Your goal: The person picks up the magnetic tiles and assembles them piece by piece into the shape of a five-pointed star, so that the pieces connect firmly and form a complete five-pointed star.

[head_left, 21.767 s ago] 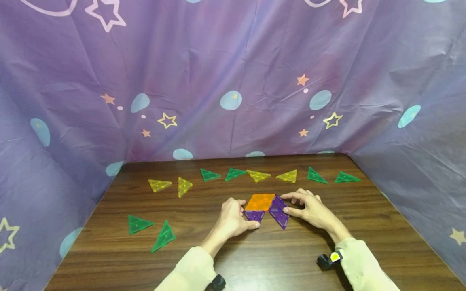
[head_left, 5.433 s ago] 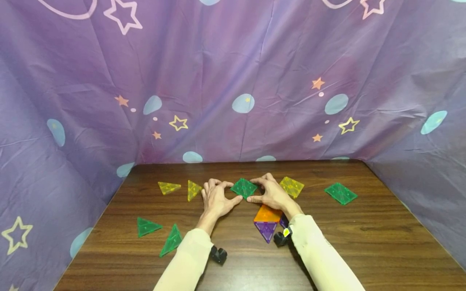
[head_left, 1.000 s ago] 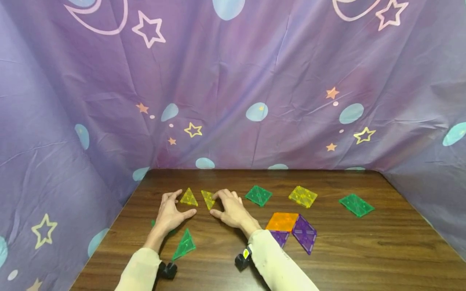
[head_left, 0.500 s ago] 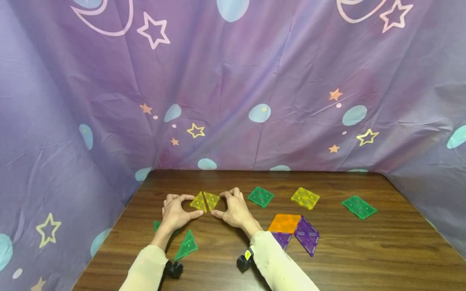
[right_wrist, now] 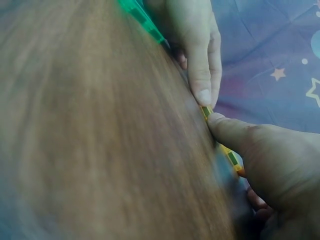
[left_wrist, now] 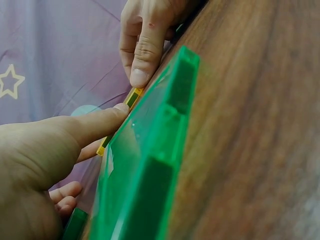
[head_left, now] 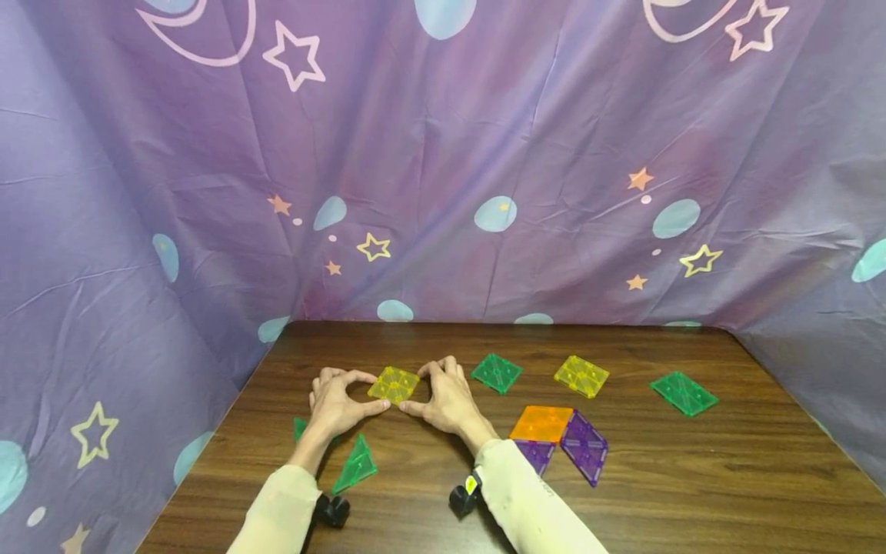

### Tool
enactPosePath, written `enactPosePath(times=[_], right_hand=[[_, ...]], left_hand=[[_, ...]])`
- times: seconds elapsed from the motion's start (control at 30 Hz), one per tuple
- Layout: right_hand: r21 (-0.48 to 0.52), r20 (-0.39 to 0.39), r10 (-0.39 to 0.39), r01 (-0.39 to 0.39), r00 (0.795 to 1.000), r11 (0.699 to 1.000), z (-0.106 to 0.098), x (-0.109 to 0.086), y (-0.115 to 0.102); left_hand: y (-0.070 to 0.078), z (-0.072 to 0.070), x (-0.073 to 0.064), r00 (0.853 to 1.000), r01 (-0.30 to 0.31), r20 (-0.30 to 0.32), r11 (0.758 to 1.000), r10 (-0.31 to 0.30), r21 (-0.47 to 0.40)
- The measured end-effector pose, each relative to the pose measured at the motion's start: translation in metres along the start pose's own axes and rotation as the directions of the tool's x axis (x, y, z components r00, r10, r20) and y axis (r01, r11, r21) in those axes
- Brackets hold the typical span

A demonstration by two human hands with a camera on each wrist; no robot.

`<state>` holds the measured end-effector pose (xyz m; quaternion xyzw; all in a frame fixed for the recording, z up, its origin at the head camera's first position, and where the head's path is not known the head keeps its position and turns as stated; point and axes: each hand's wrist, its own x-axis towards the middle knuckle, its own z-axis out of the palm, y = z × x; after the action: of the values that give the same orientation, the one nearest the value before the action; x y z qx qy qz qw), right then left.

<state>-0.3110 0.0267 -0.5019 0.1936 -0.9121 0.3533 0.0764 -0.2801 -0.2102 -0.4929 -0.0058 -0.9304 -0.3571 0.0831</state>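
Two yellow triangular magnetic tiles lie edge to edge on the table, forming a diamond. My left hand holds the left side between thumb and forefinger, and my right hand does the same on the right. Both thumbs meet near the front corner. In the right wrist view, the yellow tile's edge shows beneath my right thumb. A green triangular tile lies before my left wrist; another green triangle is partly hidden behind that wrist. The nearer one fills much of the left wrist view.
Farther right lie a green pair, a yellow pair and another green pair. In front of them, an orange tile piece adjoins purple tiles, partly covered by my right sleeve. A patterned cloth surrounds the wooden table.
Earlier, the green and yellow triangles lay apart; those at the back right became pairs. In the last second, my hands brought the two left yellow triangles together, closing the gap.
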Motion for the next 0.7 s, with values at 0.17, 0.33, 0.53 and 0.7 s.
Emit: enactPosePath(times=[0.17, 0.33, 0.53, 0.7], right_hand=[[0.0, -0.008, 0.014, -0.014, 1.0, 1.0, 0.0007, 0.0003, -0.0005], [-0.008, -0.016, 0.015, -0.015, 1.0, 1.0, -0.0009, 0.0005, 0.0007], [0.123, -0.002, 0.025, -0.025, 1.0, 0.992, -0.0052, 0.0008, 0.005], [0.269, -0.025, 0.049, -0.041, 0.998, 0.962, -0.0079, -0.0049, 0.0079]], left_hand=[[-0.0004, -0.0001, -0.0001, 1.0, 0.009, 0.002, 1.0, -0.009, 0.007], [0.0011, 0.0022, 0.0023, 1.0, -0.014, -0.012, 1.0, 0.014, 0.01], [0.0007, 0.0022, 0.0014, 1.0, -0.015, -0.005, 1.0, 0.015, 0.013], [-0.0022, 0.0017, -0.0012, 0.999, -0.031, -0.012, 1.0, 0.031, 0.002]])
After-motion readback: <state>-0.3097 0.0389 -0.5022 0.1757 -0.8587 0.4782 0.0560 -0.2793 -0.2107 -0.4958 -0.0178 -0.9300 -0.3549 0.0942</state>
